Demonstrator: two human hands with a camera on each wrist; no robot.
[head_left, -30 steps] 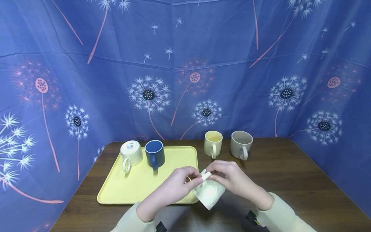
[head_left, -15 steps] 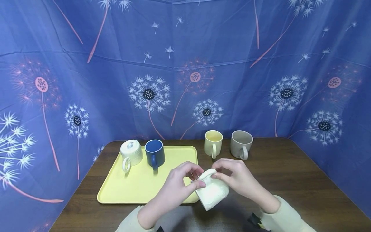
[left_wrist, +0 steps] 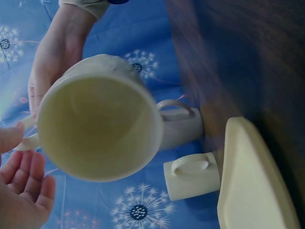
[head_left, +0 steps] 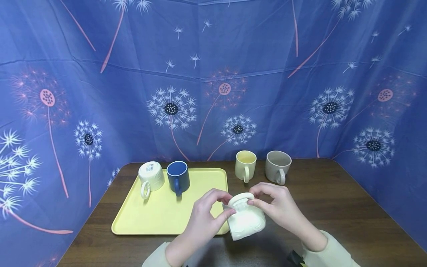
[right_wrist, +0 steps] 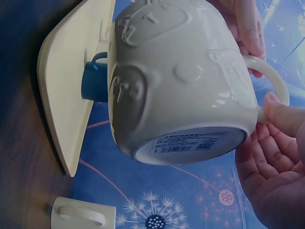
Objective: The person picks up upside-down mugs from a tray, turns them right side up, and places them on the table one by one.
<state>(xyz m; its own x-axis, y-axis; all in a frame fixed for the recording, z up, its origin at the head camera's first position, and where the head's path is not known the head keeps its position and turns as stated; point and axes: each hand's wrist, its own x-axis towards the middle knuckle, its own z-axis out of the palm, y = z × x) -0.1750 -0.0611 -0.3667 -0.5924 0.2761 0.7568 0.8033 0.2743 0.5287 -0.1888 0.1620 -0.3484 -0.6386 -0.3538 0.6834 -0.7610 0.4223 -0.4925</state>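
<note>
A white mug (head_left: 247, 224) with raised figures on its side is held above the table, tilted with its handle uppermost. My left hand (head_left: 208, 211) pinches the handle near the mouth end, thumb in front. My right hand (head_left: 280, 202) pinches the same handle near the base with thumb and fingers. In the left wrist view the mug's inside (left_wrist: 100, 126) shows bare, its mouth toward the camera. The right wrist view shows the embossed wall (right_wrist: 181, 71) and the base label (right_wrist: 186, 143).
A yellow tray (head_left: 160, 218) lies on the left, bearing an upside-down white mug (head_left: 155, 178) and a blue mug (head_left: 181, 181). Behind my hands stand a pale yellow mug (head_left: 241, 168) and a grey mug (head_left: 275, 168). The dark wooden table (head_left: 350, 211) meets a blue dandelion-print cloth (head_left: 267, 111).
The white mug has turned so its handle shows side-on as an arch, and has shifted slightly right. My right hand has moved right with it; the other mugs stay put.
</note>
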